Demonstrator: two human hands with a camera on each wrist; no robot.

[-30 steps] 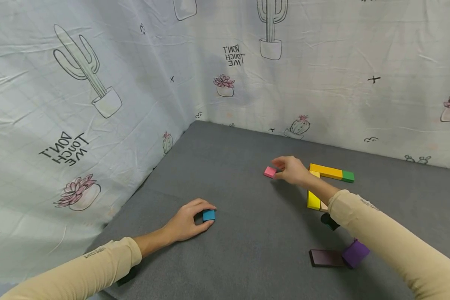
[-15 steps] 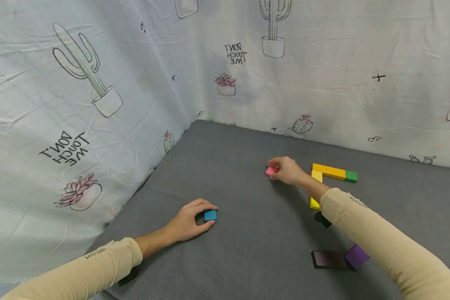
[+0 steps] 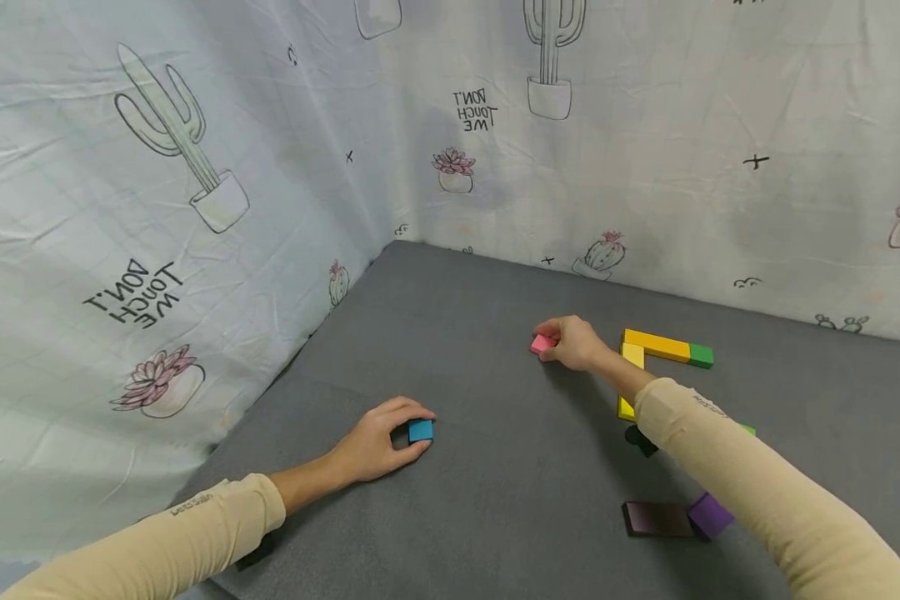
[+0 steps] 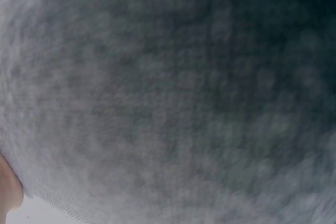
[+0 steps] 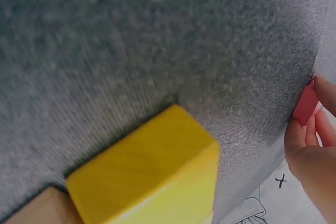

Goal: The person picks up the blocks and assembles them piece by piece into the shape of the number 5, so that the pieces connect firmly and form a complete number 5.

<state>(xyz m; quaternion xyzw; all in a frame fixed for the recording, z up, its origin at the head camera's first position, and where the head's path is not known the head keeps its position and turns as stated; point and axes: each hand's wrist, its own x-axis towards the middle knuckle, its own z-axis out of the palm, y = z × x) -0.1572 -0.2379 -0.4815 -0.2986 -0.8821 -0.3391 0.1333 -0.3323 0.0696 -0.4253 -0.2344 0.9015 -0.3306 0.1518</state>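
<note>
In the head view my left hand (image 3: 378, 442) rests on the grey surface with thumb and fingers curled round a small blue block (image 3: 421, 430). Farther back and to the right, my right hand (image 3: 576, 342) pinches a small pink block (image 3: 543, 343) between thumb and fingers. The right wrist view also shows this pink block (image 5: 306, 104), held at its sides at the right edge. Only a sliver of skin (image 4: 9, 187) appears in the left wrist view; the blue block is out of sight there.
Right of the right hand lie an orange block (image 3: 656, 344), a green block (image 3: 701, 356) and yellow blocks (image 3: 632, 354), partly behind the forearm. Nearer are a dark round-ended piece (image 3: 641, 440), a dark brown block (image 3: 656, 518) and a purple block (image 3: 711, 516). Printed cloth (image 3: 645, 167) hangs behind.
My right hand has closed its fingers on the pink block, after standing beside it a second ago. The left hand and blue block have stayed put.
</note>
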